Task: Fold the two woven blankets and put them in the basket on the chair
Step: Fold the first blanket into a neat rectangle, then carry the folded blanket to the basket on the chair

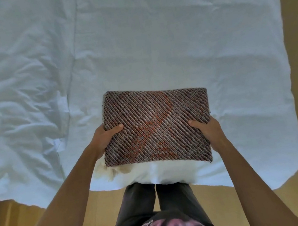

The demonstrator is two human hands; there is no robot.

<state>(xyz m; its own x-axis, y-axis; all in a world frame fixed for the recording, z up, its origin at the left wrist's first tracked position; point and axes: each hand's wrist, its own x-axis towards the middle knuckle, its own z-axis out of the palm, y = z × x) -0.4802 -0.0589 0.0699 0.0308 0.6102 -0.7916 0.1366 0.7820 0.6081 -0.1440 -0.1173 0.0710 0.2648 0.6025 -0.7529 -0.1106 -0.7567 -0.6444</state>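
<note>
A rumpled white duvet (135, 39) covers the bed above a tan floor (231, 206).

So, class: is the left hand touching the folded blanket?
Touching. The head view shows the left hand gripping the folded blanket at its edge, thumb on top.

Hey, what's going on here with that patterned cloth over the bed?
A person stands at the edge of a white bed and holds a folded woven blanket by its two sides. The left hand and right hand both grip it with thumbs on top. The blanket is already a neat rectangle, held over the bed's near edge. Where it goes next is out of view.
</note>
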